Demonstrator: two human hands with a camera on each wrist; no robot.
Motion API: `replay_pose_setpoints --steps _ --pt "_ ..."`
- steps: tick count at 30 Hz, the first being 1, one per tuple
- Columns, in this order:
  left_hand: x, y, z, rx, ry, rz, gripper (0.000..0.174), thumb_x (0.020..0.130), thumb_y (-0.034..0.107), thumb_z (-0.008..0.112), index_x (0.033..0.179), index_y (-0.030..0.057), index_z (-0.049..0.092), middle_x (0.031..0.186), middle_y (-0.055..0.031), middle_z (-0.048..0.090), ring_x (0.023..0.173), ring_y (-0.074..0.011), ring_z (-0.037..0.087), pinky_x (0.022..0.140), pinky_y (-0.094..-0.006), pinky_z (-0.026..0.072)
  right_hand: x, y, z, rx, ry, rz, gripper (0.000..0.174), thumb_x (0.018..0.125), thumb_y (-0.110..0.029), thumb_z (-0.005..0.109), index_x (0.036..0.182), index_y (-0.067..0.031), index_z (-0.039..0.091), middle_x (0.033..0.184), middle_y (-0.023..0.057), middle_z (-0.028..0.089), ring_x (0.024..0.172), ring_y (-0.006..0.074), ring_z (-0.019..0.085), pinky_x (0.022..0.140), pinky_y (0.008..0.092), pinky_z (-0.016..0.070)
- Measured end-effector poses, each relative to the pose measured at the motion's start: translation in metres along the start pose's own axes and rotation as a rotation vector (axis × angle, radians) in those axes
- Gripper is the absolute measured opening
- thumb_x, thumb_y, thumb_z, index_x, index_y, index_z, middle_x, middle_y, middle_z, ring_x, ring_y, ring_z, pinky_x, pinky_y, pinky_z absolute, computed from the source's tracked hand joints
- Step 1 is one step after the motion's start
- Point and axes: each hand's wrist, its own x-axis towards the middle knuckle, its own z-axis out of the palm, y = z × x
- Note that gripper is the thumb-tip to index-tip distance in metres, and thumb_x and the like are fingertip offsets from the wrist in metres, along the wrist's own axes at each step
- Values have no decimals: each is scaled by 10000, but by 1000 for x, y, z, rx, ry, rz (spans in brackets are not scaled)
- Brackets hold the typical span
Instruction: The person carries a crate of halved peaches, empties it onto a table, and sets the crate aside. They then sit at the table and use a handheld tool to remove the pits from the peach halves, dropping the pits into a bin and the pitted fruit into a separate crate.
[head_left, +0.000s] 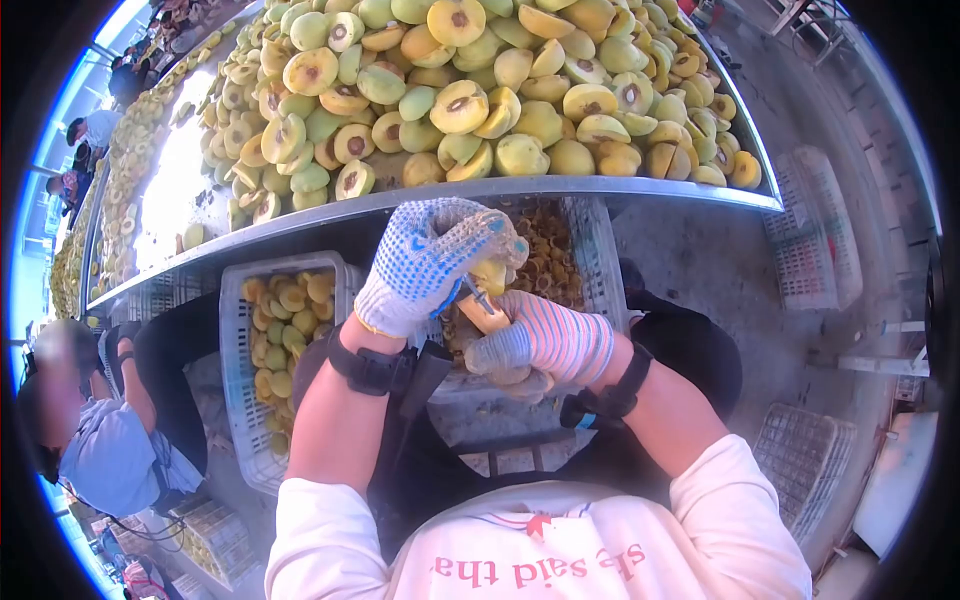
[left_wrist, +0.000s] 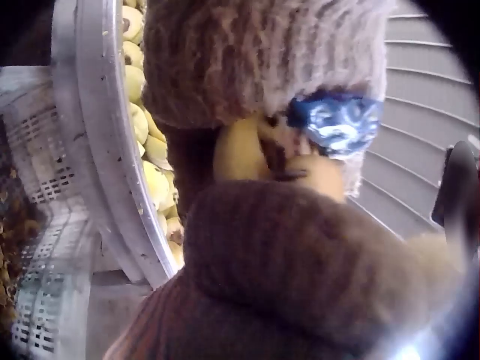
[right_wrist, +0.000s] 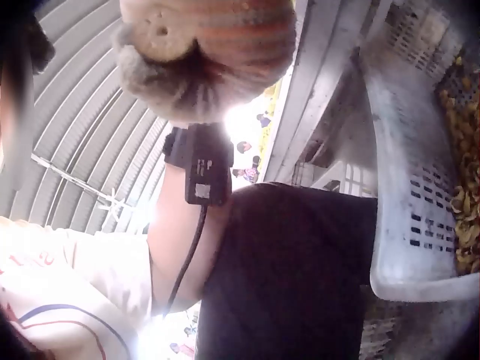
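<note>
In the head view, the left hand (head_left: 438, 262), in a white glove with blue dots, pinches a yellow fruit piece (head_left: 488, 275). Just below and right of it, the right hand (head_left: 545, 345), in a striped glove, curls round the wooden handle (head_left: 482, 314) of a small tool whose metal end meets the fruit. The left wrist view shows the yellow fruit (left_wrist: 241, 150) between gloved fingers, close up and partly hidden. Only the striped glove (right_wrist: 217, 52) of the right hand appears in the right wrist view; its tool is out of sight there.
A metal-edged table (head_left: 460, 190) piled with halved fruit (head_left: 520, 155) stands in front. Below are a crate (head_left: 235, 360) of fruit pieces and another (head_left: 600, 260) with brown scraps. Another person (head_left: 125, 430) sits at left; stacked crates (head_left: 805, 230) stand at right.
</note>
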Motion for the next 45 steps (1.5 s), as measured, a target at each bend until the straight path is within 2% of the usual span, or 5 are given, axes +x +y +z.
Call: replay_pose_setpoints --steps 7,18,27,38,45 --pt "5 -17 7 -628 32 -31 701 932 662 430 960 1 662 904 -152 675 747 -260 676 650 -385 567 -19 0 -17 -327 -127 -105 289 759 -244 732 915 -60 574 655 0 531 485 92 484 428 246 380" --pt "-103 33 -81 8 597 -127 398 1005 336 533 1049 -43 647 892 -130 699 777 -204 676 741 -308 549 -31 -11 -11 -1585 467 297 379 777 -296 722 1011 -16 623 808 185 683 848 361 684 739 425 527" --pt "-32 -22 23 961 -59 536 228 849 95 647 1066 31 674 1054 -153 667 998 -353 618 899 -392 506 -33 -21 5 -1443 526 44 344 833 -321 661 1015 -29 638 937 227 682 943 384 653 823 443 517" --pt "66 2 -110 1379 383 -501 651 818 569 606 1293 125 576 1214 -192 634 1132 -357 599 949 -453 475 -52 -24 -17 -1615 739 31 348 830 -340 696 972 -46 575 790 196 672 793 388 666 706 457 520" --pt "67 -7 -78 1107 348 -16 731 737 283 736 1373 27 482 1144 -203 640 985 -333 646 884 -399 521 -36 -25 -16 -1226 839 -355 404 810 -334 735 1001 -20 565 799 223 659 791 428 644 689 467 505"
